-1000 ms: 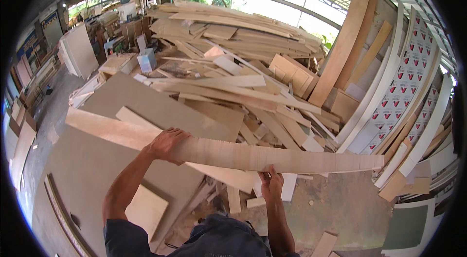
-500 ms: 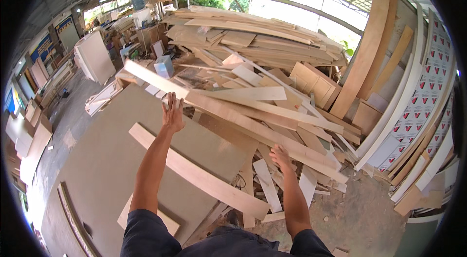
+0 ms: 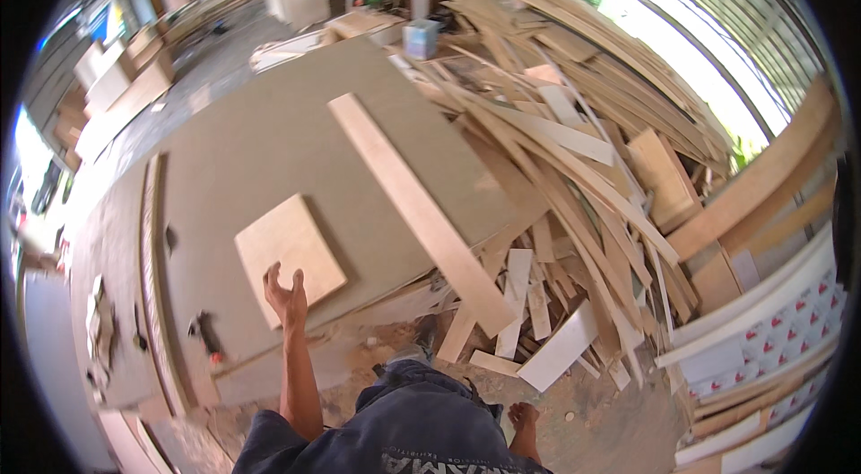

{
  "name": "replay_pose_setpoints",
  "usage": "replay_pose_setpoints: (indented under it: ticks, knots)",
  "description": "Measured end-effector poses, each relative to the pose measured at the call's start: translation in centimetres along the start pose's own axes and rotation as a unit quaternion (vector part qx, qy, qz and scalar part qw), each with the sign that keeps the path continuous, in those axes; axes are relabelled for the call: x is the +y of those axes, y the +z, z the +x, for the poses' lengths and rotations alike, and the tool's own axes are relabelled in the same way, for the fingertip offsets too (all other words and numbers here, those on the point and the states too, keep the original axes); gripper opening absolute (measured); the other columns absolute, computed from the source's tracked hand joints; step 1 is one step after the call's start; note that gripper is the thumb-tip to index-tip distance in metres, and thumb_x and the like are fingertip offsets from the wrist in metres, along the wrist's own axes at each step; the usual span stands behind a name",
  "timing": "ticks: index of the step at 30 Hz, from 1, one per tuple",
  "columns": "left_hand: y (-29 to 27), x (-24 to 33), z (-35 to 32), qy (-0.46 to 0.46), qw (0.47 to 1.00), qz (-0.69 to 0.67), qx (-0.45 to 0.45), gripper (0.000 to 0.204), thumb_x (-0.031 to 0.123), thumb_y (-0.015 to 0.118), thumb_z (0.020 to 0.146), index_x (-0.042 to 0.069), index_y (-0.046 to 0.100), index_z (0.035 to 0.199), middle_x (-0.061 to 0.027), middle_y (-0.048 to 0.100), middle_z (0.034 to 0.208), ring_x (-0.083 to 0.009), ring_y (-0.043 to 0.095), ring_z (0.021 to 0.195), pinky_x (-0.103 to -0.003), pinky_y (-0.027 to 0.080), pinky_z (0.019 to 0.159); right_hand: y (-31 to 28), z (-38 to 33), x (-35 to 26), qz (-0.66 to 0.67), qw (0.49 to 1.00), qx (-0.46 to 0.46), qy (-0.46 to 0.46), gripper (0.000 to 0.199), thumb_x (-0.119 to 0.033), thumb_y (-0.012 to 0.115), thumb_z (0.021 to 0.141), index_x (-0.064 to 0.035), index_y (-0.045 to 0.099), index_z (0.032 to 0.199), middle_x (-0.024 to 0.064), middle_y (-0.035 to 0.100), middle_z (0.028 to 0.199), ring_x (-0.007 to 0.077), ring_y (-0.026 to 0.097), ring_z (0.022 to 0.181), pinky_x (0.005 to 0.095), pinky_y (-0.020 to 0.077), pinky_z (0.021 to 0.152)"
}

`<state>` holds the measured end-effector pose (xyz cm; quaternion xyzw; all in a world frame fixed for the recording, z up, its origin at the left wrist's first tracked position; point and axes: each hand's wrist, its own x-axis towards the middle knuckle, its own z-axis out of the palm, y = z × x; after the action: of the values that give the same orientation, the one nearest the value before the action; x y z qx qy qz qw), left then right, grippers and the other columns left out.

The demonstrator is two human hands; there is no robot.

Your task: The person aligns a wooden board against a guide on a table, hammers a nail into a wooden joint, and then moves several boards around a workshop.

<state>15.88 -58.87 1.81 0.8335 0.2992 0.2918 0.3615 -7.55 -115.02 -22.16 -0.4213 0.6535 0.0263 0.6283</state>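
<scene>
Above the near edge of a square light-wood panel (image 3: 300,236), my left hand (image 3: 285,295) hovers or touches, contact being hard to tell; its thumb and fingers are spread apart. The panel lies flat on a large grey-brown sheet-topped table (image 3: 242,151). To its right a long pale plank (image 3: 417,205) lies at a slant, its near end jutting past the table's edge. My right hand (image 3: 523,417) hangs low beside my body, fingers curled in, with nothing seen in it.
A hammer (image 3: 206,335) and a long narrow strip (image 3: 154,277) lie on the table's left part. Scrap boards (image 3: 574,196) are heaped to the right, stacked sheets (image 3: 592,52) behind them. Tall boards (image 3: 762,178) lean at the far right.
My view has turned left and down toward the table. My left hand has come from the long board on the scrap heap to the square panel; my right hand has dropped to my side.
</scene>
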Motion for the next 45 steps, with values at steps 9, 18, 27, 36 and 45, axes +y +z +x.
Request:
replay_pose_setpoints:
  ticks: [9,18,27,36,45]
  knots:
    - [-13.3,-7.7,-17.3,-0.153,0.986,-0.038,0.056,0.036,0.017,0.073,0.082,0.002,0.066,0.114,-0.0127,0.062,0.111,-0.0275,0.063,0.1,-0.039,0.05,0.08,12.2,-9.4,-6.7,-0.218,0.695,-0.065,-0.682,0.026,-0.01,0.07,0.08,0.0,0.055,0.099,0.013,0.057,0.092,0.0276,0.055,0.077,0.0404,0.0474,0.07]
    - [-20.6,-10.4,-20.8,-0.238,0.954,-0.128,0.128,0.032,0.015,0.073,0.084,-0.002,0.067,0.111,-0.0124,0.067,0.106,-0.022,0.066,0.091,-0.034,0.053,0.078,24.9,-23.4,-8.3,-0.275,0.427,-0.172,-0.844,0.033,-0.009,0.068,0.082,-0.0055,0.055,0.112,0.0126,0.054,0.109,0.0328,0.052,0.105,0.0458,0.0429,0.09]
    - [-33.3,-19.6,-20.6,-0.301,0.943,-0.028,0.139,0.033,0.013,0.076,0.081,-0.003,0.067,0.109,-0.0137,0.069,0.102,-0.0219,0.068,0.091,-0.034,0.054,0.079,29.8,-13.7,-19.6,-0.579,0.543,-0.124,-0.595,0.115,-0.035,0.092,0.054,-0.0164,0.033,0.152,0.023,0.048,0.143,0.0396,0.044,0.135,0.0516,0.0418,0.106]
    - [-43.9,-31.4,-18.5,-0.346,0.917,0.068,0.187,0.04,0.023,0.073,0.08,-0.004,0.068,0.109,-0.0148,0.071,0.095,-0.0238,0.068,0.086,-0.036,0.054,0.078,29.9,-22.8,-20.4,-0.554,0.56,0.24,-0.567,0.086,-0.036,0.077,0.075,-0.0085,0.039,0.147,0.0219,0.048,0.142,0.0384,0.043,0.135,0.061,0.0324,0.111]
    - [-35.1,-25.5,-5.3,-0.197,0.969,0.08,0.122,0.038,0.015,0.074,0.082,-0.001,0.066,0.115,-0.0179,0.065,0.112,-0.0304,0.064,0.104,-0.039,0.051,0.091,42.8,-25.4,-17.0,-0.5,0.557,0.129,-0.651,0.038,-0.028,0.055,0.095,0.003,0.059,0.118,0.0208,0.054,0.129,0.0372,0.051,0.122,0.0495,0.045,0.1]
